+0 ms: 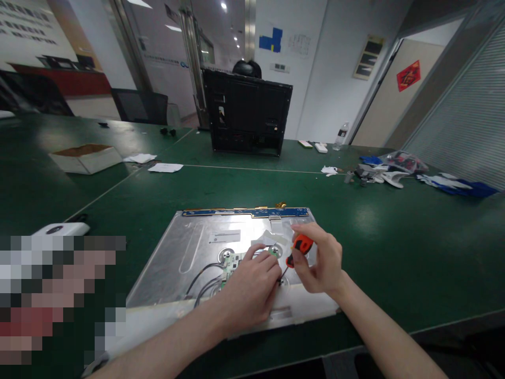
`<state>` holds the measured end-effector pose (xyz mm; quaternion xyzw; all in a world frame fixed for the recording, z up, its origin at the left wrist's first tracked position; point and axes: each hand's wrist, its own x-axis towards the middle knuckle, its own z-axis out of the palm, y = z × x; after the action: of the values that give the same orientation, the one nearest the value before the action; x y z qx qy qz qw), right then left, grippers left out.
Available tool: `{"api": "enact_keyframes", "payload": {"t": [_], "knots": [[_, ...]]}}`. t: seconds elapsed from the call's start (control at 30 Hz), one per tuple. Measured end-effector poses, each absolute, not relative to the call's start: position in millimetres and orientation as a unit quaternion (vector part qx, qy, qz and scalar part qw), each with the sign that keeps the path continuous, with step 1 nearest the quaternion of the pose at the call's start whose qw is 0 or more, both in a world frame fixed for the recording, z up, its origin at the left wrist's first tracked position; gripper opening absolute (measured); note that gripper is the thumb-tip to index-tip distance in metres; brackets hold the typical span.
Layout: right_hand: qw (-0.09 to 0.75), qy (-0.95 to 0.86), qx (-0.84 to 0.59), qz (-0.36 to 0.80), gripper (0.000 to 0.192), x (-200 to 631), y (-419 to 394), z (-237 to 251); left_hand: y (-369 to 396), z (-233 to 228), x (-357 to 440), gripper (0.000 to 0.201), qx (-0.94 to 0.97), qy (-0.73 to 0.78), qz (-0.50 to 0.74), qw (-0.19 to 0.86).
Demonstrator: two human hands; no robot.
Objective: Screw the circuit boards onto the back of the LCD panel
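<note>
A silver metal display panel (185, 252) lies flat on the green table (394, 237), with a blue strip board (244, 212) along its far edge. A small green circuit board (233, 260) with dark cables sits near the panel's middle. My left hand (252, 289) rests fingers-down on that board, steadying it. My right hand (320, 260) grips an orange-handled screwdriver (300, 246), its thin shaft pointing down at the panel just right of my left fingers.
A black monitor housing (246, 111) stands upright at the table's far side, a person's head just behind it. An open cardboard box (86, 157) and papers lie at the left, gloves and bags (398, 168) at the right. A white device (63, 229) lies near left.
</note>
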<state>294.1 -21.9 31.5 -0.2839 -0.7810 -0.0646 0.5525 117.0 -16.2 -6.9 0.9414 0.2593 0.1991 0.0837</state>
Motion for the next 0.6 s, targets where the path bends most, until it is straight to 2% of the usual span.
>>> {"api": "enact_keyframes", "payload": {"t": [0.23,0.47,0.6], "knots": [[0.541,-0.787,-0.283,-0.087,0.033,293.3,-20.7,31.8,-17.3,-6.5,116.2,0.016,0.942,0.259,0.197,0.081],[0.529,-0.797,-0.287,-0.046,0.044,295.8,-24.9,36.3,-16.5,-6.5,117.4,0.013,0.941,0.262,0.200,0.079],[0.538,-0.788,-0.289,-0.074,0.045,294.6,-23.2,34.1,-16.0,-7.4,116.9,0.014,0.942,0.259,0.196,0.080]]}}
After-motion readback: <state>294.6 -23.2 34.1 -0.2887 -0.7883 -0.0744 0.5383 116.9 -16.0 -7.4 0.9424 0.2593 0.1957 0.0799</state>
